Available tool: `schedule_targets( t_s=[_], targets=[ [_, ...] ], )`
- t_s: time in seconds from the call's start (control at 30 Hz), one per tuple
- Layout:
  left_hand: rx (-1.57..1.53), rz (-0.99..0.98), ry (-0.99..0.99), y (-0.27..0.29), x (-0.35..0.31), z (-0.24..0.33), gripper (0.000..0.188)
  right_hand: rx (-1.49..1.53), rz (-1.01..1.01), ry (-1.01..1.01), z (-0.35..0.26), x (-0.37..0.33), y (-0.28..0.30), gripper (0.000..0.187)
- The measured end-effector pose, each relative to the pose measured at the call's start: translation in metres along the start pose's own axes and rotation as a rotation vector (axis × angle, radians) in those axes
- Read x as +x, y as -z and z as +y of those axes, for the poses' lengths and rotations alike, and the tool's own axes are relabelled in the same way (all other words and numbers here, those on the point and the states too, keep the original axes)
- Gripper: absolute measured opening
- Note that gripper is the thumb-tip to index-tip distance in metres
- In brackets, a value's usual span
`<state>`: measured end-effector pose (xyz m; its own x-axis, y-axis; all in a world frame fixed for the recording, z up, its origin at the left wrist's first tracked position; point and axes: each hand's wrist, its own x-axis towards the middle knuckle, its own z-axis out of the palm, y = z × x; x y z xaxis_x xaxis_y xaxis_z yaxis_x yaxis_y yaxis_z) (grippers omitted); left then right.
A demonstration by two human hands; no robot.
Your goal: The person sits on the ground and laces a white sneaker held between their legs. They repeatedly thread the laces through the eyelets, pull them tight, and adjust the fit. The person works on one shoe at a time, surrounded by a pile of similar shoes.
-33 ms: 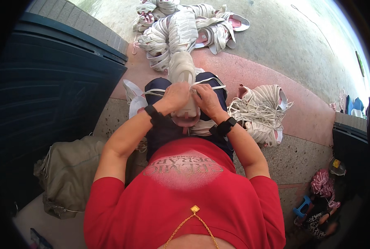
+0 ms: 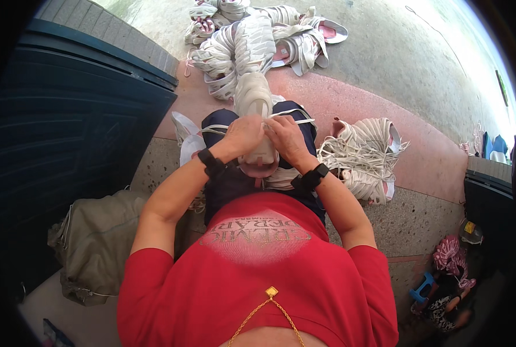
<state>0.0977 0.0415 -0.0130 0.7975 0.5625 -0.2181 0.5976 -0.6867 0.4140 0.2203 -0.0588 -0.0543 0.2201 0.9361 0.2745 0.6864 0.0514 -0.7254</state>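
A white shoe upper [image 2: 259,157] with a pink lining lies lengthwise on my lap between my knees, its toe end pointing away from me. My left hand [image 2: 245,136] is closed over its lacing area, fingers bent inward. Beside it, my right hand [image 2: 287,137] pinches at the same spot, and the fingertips of both hands nearly meet. White shoelace [image 2: 298,114] loops out on both sides of the hands, across my dark trousers. What exactly the fingertips grip is partly hidden, but it appears to be the lace. Another white upper [image 2: 180,128] sits left of my knee.
Stacked white uppers [image 2: 255,46] pile up on the floor ahead. On the right lies a bundle of laced uppers [image 2: 363,144] with loose lace ends. A dark blue door [image 2: 78,110] stands left, above a brown-green sack [image 2: 104,231]. A blue stool [image 2: 423,287] is at lower right.
My hands have drawn slightly closer together, the right fingers shifting a little left. The shoe upper and the piles have stayed in place.
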Motion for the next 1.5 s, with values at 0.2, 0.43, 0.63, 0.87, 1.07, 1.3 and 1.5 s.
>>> schedule_targets(
  t_s=[0.2, 0.43, 0.63, 0.87, 1.07, 1.3, 1.5],
  targets=[
    [-0.406, -0.127, 0.008, 0.037, -0.007, -0.024, 0.029, 0.268, 0.000, -0.023, 0.007, 0.001, 0.009, 0.010],
    [-1.125, -0.223, 0.412, 0.020, -0.041, -0.069, 0.034, 1.163, 0.890, -0.402, 0.029, 0.027, 0.192, 0.017],
    [-1.071, -0.151, 0.449, -0.003, -0.034, -0.062, 0.017, 0.390, -0.054, -0.320, -0.010, 0.032, 0.051, 0.025],
    [-0.696, 0.083, 0.332, -0.011, -0.028, -0.063, 0.018, -0.124, -0.448, -0.119, -0.008, 0.041, -0.017, 0.029],
    [-0.302, 0.386, 0.031, -0.020, -0.007, -0.056, 0.016, -0.077, -0.252, -0.312, 0.002, 0.038, -0.028, 0.030],
    [0.073, 0.301, -0.044, -0.012, -0.006, -0.048, 0.008, -0.015, -0.217, -0.342, 0.007, 0.034, -0.032, 0.032],
    [0.262, 0.256, -0.205, -0.004, 0.004, -0.041, 0.008, -0.025, -0.209, -0.349, 0.007, 0.034, -0.034, 0.032]
  ],
)
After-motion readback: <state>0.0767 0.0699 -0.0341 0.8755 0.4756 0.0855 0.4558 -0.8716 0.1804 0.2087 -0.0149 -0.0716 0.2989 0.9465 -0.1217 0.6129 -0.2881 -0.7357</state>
